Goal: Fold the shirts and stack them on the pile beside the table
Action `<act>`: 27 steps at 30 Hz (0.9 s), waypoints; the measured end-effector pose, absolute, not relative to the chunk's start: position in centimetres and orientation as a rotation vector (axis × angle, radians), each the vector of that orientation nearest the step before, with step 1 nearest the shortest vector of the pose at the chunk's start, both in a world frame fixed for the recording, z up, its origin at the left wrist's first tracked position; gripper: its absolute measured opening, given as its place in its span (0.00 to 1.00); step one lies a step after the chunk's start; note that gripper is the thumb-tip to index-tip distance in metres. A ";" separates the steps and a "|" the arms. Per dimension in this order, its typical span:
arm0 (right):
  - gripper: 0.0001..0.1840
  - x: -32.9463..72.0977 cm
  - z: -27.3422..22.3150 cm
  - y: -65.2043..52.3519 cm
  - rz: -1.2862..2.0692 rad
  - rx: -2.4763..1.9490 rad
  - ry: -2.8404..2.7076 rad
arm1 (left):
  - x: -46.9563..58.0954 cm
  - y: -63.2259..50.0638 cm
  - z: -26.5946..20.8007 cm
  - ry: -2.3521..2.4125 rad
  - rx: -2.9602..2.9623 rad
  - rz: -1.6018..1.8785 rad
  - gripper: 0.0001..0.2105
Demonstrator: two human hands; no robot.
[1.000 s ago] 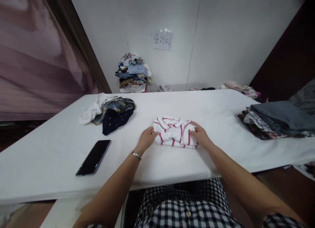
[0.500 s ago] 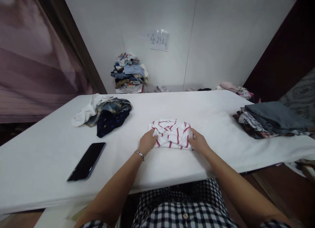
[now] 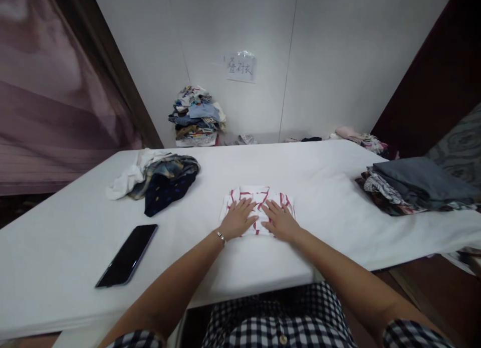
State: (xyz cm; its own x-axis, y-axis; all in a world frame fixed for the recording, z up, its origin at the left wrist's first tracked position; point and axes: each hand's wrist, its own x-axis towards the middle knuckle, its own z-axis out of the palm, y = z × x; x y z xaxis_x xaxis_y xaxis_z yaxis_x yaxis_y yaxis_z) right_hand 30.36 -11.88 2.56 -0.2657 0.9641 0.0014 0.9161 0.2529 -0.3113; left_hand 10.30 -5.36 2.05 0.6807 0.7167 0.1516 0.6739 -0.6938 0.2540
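Observation:
A white shirt with red stripes point(image 3: 258, 223) lies folded into a compact rectangle near the front of the white-covered table point(image 3: 323, 197), its collar on the far side. My left hand point(image 3: 237, 218) rests flat on the left half of the shirt, fingers stretched out. On the right half lies my right hand point(image 3: 281, 221), also flat with its fingers spread. The two hands angle toward each other and hide much of the shirt's front.
Left of the shirt lies a black phone point(image 3: 128, 255). Beyond it sits a crumpled heap of clothes point(image 3: 171, 185). Folded garments point(image 3: 424, 182) are stacked at the right. A tall clothes pile point(image 3: 197, 117) stands behind the table, under a paper sign point(image 3: 241, 67) on the wall.
Both hands have let go of the shirt's side edges and moved inward. They now lie flat on top of the shirt. The whole view has shifted slightly.

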 end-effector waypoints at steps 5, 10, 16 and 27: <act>0.35 30.4 0.9 -12.9 0.354 -1.778 -2.317 | 9.6 -5.7 0.7 1.106 2.704 0.373 0.26; 0.36 30.5 1.2 -12.6 0.366 -1.779 -2.307 | 9.7 -5.5 1.1 1.099 2.697 0.376 0.26; 0.36 30.4 1.9 -12.7 0.398 -1.818 -2.313 | 9.8 -5.7 1.1 1.105 2.637 0.414 0.26; 0.35 30.5 2.0 -12.6 0.420 -1.835 -2.318 | 6.4 -4.1 4.6 1.889 1.846 0.623 0.32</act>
